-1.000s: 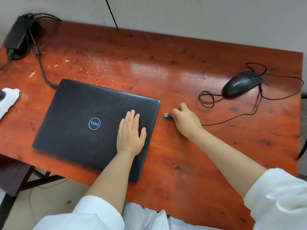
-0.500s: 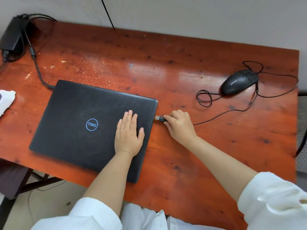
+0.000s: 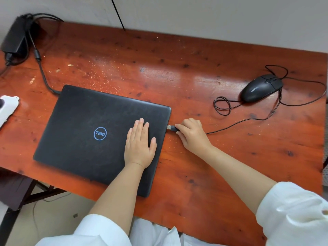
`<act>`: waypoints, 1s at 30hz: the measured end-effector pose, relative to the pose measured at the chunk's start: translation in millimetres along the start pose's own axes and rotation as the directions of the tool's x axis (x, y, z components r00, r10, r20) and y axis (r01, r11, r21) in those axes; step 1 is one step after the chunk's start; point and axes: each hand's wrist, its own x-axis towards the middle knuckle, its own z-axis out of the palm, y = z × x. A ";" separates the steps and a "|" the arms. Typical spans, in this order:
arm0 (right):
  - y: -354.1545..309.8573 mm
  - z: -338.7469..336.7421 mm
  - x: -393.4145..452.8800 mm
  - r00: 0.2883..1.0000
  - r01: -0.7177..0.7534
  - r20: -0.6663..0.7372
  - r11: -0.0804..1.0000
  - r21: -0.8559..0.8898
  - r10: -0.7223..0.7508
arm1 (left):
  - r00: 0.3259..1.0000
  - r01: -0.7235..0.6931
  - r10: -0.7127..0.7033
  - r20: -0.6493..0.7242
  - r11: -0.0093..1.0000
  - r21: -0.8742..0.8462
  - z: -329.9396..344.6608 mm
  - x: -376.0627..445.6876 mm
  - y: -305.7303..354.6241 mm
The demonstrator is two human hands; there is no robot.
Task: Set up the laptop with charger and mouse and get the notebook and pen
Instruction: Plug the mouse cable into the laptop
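Note:
A closed black laptop lies on the red wooden table. My left hand rests flat on its lid near the right edge, fingers together. My right hand pinches the mouse's USB plug, whose metal tip touches the laptop's right side. The thin cable runs right to a black mouse at the far right. A black charger brick sits at the back left corner, and its cord reaches the laptop's rear left corner. I see no notebook or pen.
A white object lies at the table's left edge, partly cut off. The mouse cable forms loose loops beside the mouse. A thin dark cord runs up the grey wall behind. The table's front edge passes under the laptop's near corner.
My right hand has carried the USB plug leftwards from open table to the laptop's right side, pulling the cable straighter. My left hand has stayed flat on the lid.

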 end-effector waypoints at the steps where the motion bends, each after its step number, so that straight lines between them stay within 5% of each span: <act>1: 1.4 -0.8 2.3 1.000 0.015 0.003 1.000 -0.001 -0.015 | 1.000 -0.001 0.001 0.000 1.000 0.003 0.1 0.2 -0.1; 20: -1.3 5.7 9.6 0.995 0.060 0.082 0.998 0.036 -0.063 | 1.000 -0.006 0.006 -0.010 1.000 0.005 1.2 0.3 0.3; 27: 17.8 -25.5 27.3 0.931 0.137 0.352 0.986 -0.096 -0.095 | 1.000 0.003 -0.003 -0.001 1.000 0.024 -1.9 0.6 1.5; 30: 63.4 -75.5 31.4 0.987 0.040 0.159 0.954 -0.296 0.007 | 1.000 -0.002 0.002 0.012 0.999 0.033 -1.8 0.6 3.7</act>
